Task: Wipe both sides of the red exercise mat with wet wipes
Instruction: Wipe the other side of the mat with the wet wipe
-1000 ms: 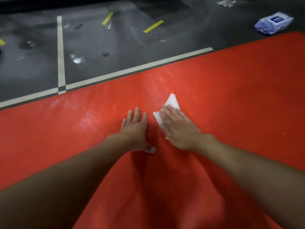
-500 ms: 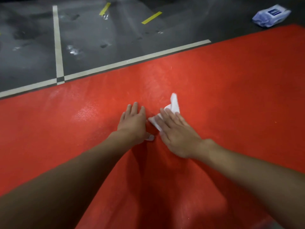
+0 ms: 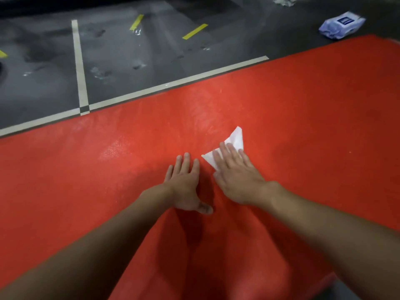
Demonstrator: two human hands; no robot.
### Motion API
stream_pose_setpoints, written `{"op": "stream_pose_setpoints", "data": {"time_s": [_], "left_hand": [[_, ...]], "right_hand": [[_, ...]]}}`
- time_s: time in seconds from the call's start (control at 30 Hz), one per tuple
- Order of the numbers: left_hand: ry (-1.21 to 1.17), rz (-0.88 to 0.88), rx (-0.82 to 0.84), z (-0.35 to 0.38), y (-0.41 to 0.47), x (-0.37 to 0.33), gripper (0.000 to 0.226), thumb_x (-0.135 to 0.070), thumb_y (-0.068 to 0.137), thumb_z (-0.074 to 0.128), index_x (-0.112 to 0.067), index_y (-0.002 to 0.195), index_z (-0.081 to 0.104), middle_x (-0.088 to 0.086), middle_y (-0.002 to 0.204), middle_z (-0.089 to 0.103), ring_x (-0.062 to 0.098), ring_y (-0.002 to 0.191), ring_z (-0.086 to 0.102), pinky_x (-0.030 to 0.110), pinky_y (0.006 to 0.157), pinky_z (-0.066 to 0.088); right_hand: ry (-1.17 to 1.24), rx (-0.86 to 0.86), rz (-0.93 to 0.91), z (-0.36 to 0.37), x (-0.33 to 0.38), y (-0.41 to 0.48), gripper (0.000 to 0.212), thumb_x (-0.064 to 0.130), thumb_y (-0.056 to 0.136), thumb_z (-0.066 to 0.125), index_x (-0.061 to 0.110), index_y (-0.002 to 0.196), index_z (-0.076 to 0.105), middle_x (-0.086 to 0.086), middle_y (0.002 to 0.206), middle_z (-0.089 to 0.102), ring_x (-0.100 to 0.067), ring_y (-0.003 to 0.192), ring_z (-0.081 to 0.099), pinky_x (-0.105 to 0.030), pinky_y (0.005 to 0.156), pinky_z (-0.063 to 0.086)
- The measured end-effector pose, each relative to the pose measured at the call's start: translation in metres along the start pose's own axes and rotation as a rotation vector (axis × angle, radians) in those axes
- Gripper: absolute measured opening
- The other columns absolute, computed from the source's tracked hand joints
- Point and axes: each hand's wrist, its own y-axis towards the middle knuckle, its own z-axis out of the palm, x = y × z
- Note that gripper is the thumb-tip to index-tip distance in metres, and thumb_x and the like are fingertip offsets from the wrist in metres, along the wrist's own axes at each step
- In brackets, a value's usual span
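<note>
While it lies spread flat over the ground, the red exercise mat [image 3: 313,118] fills most of the view, its far edge running on a slant from the left up to the right. Shadowed creases mark its near part between the two forearms, and a paler, glistening patch shows on its surface to the left of the hands. Beyond that edge is a dark grey floor [image 3: 134,61], crossed by pale tape lines [image 3: 79,61] that meet just beside the mat.

Both bare forearms reach forward from the bottom corners, the left forearm [image 3: 97,234] and the right forearm [image 3: 324,224] converging near the middle of the mat. The left grip [image 3: 184,185] rests palm down on the red surface, fingers straight and close together, thumb stuck out toward the right; it has hold of nothing. The right grip [image 3: 238,178], just beside it and not touching it, is also flat and uncurled, its straight fingers pressing a white wet wipe [image 3: 234,137] against the mat. One corner of the folded wipe pokes out beyond the fingertips and another toward the left grip.

Far off on the floor near the mat's upper right corner lies a pale blue pack of wipes [image 3: 342,24]. A crumpled wipe [image 3: 284,1] sits farther back at the top edge, and short yellow strips [image 3: 194,31] mark the floor.
</note>
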Motion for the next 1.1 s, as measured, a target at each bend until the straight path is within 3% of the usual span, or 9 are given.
{"op": "stream_pose_setpoints", "data": {"time_s": [0.1,0.2,0.33,0.47,0.53,0.63,0.8,0.93,1.1], "left_hand": [[0.033,0.005,0.014,-0.001,-0.002,-0.002,0.149,-0.067,0.06,0.079,-0.012,0.15,-0.026,0.014,0.153,-0.039,0.03,0.141,-0.035,0.045,0.117,-0.012],[0.061,-0.011,0.017,0.003,-0.003,-0.004,0.148,-0.064,0.063,0.08,-0.011,0.148,-0.03,0.014,0.15,-0.043,0.031,0.139,-0.038,0.046,0.117,-0.014],[0.079,-0.018,-0.014,0.006,-0.004,-0.005,0.146,-0.064,0.064,0.08,-0.011,0.149,-0.028,0.014,0.153,-0.04,0.03,0.141,-0.035,0.046,0.118,-0.012],[0.092,-0.012,-0.026,0.006,-0.006,-0.003,0.146,-0.066,0.064,0.078,-0.012,0.15,-0.027,0.014,0.154,-0.038,0.03,0.143,-0.032,0.046,0.12,-0.01],[0.098,-0.02,-0.024,0.005,-0.007,-0.006,0.145,-0.065,0.065,0.078,-0.011,0.15,-0.026,0.014,0.154,-0.037,0.03,0.143,-0.032,0.046,0.12,-0.01],[0.108,-0.024,-0.026,0.004,-0.008,-0.008,0.142,-0.063,0.067,0.078,-0.011,0.15,-0.025,0.015,0.155,-0.036,0.031,0.144,-0.03,0.046,0.12,-0.009],[0.125,-0.029,-0.046,0.011,-0.012,-0.012,0.134,-0.059,0.073,0.075,-0.007,0.151,-0.021,0.018,0.156,-0.032,0.034,0.145,-0.027,0.048,0.12,-0.006],[0.088,-0.028,-0.02,0.012,-0.012,-0.011,0.134,-0.061,0.073,0.073,-0.01,0.15,-0.024,0.014,0.155,-0.036,0.031,0.144,-0.031,0.047,0.119,-0.009],[0.052,-0.013,0.002,0.024,-0.02,-0.012,0.15,-0.083,0.056,0.067,-0.014,0.149,-0.028,0.009,0.154,-0.039,0.027,0.141,-0.035,0.049,0.119,-0.013]], "right_hand": [[0.039,0.011,-0.111,0.001,0.013,-0.017,0.064,0.051,0.1,0.012,0.026,0.158,0.001,-0.002,0.165,-0.014,-0.017,0.15,-0.019,-0.043,0.123,-0.006],[0.155,-0.129,0.015,-0.007,0.009,-0.016,0.063,0.048,0.1,0.017,0.027,0.158,0.005,-0.001,0.166,-0.008,-0.015,0.152,-0.012,-0.037,0.121,-0.005],[0.054,-0.09,0.022,0.007,0.013,-0.012,0.061,0.044,0.104,0.017,0.017,0.158,0.006,-0.006,0.167,-0.003,-0.018,0.152,-0.01,-0.041,0.123,-0.003],[0.079,-0.033,0.279,-0.003,-0.006,-0.003,0.064,0.042,0.103,0.015,0.012,0.158,0.0,-0.007,0.166,-0.008,-0.019,0.152,-0.014,-0.045,0.123,-0.006],[0.033,-0.11,0.141,0.007,0.01,-0.016,0.066,0.042,0.101,0.01,0.009,0.158,0.006,-0.01,0.166,-0.002,-0.022,0.153,-0.008,-0.046,0.122,-0.002],[-0.067,-0.044,-0.121,0.009,0.004,-0.039,0.067,0.043,0.098,0.006,0.014,0.158,0.007,-0.006,0.166,-0.002,-0.019,0.153,-0.006,-0.045,0.123,-0.001],[0.029,0.0,0.24,-0.002,-0.006,-0.026,0.063,0.04,0.103,0.013,0.013,0.158,-0.001,-0.007,0.166,-0.009,-0.02,0.152,-0.014,-0.047,0.122,-0.006],[-0.07,-0.028,-0.111,0.015,0.016,-0.062,0.067,0.044,0.098,0.005,0.016,0.158,0.01,-0.005,0.166,0.001,-0.02,0.153,-0.003,-0.046,0.123,0.002],[0.018,-0.012,0.218,0.005,0.004,-0.049,0.063,0.044,0.103,0.014,0.017,0.159,-0.001,-0.005,0.166,-0.011,-0.019,0.152,-0.014,-0.048,0.122,-0.006]]}}
